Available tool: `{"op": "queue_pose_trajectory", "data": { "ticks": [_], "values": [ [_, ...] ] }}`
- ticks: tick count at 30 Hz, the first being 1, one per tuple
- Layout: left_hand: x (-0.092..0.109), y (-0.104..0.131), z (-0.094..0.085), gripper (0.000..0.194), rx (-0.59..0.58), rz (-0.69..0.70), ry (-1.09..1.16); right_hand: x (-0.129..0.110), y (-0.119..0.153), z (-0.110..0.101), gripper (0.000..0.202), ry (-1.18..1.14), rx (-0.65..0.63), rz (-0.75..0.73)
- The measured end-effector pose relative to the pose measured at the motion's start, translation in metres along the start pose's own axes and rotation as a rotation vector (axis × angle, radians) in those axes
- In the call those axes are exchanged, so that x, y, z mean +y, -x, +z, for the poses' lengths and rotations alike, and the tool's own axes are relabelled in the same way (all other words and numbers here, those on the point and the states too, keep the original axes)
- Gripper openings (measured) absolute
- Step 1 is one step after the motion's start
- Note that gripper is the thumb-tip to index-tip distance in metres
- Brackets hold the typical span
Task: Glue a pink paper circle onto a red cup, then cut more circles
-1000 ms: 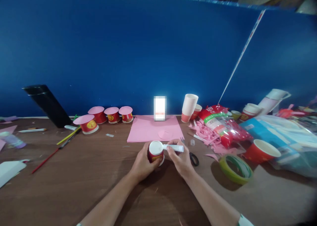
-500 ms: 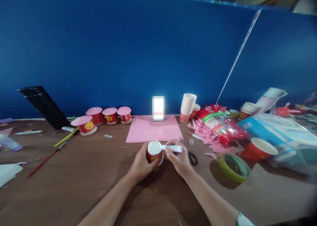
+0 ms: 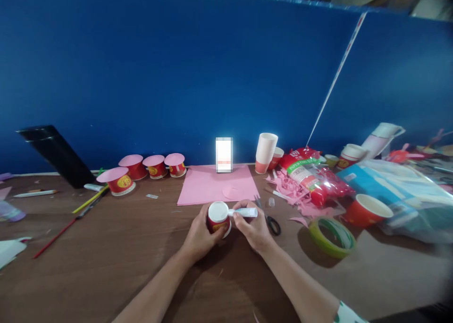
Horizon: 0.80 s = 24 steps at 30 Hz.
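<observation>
My left hand [image 3: 202, 235] is wrapped round a red paper cup [image 3: 214, 226] with a yellow print, standing upside down on the table with its white base up. In my right hand [image 3: 253, 228] a white glue stick [image 3: 247, 212] lies level, pinched between thumb and fingers. Its tip is at the right edge of the cup's base; whether they touch I cannot tell. Behind the hands is a stack of pink paper [image 3: 201, 183] with a pink paper disc [image 3: 230, 192] on it. Black scissors [image 3: 273, 225] and a small clear cap [image 3: 271, 202] lie right of my right hand.
Several upturned red cups topped with pink discs [image 3: 113, 174] stand at the left, near a black box [image 3: 56, 155]. To the right are stacked paper cups [image 3: 266, 153], pink scraps [image 3: 290, 191], a red cup package [image 3: 304, 172], yellow-green tape [image 3: 331, 238] and an orange cup [image 3: 368, 210].
The view has turned slightly to the right, so things sit a little further left. Both hands keep their hold on the cup and the glue stick, with hardly any movement between them.
</observation>
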<state>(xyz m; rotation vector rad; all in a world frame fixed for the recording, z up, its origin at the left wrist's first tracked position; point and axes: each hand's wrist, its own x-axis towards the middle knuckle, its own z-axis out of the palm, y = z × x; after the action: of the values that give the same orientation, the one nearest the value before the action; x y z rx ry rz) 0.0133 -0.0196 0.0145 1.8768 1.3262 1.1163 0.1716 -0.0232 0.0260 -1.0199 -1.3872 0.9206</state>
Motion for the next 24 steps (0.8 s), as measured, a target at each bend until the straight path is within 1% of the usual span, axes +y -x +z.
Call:
{"op": "queue_pose_trajectory", "data": {
  "ticks": [7,13,18,24],
  "values": [
    [-0.0005,0.0000,0.0001,0.048,0.010,0.017,-0.006,-0.0038,0.0019,0.0007,0.002,0.001,-0.046,0.019],
    [-0.0028,0.0004,0.0010,0.048,0.013,0.022,-0.006,0.0040,-0.0011,0.0016,0.005,-0.113,0.046,0.036],
    [-0.0035,-0.0006,0.0005,0.050,0.014,0.032,-0.002,0.0050,-0.0015,0.0024,0.009,-0.054,0.047,-0.004],
    [-0.0007,0.0000,-0.0002,0.048,0.012,0.027,0.003,0.0036,0.0003,0.0019,0.010,-0.004,0.010,-0.047]
  ]
}}
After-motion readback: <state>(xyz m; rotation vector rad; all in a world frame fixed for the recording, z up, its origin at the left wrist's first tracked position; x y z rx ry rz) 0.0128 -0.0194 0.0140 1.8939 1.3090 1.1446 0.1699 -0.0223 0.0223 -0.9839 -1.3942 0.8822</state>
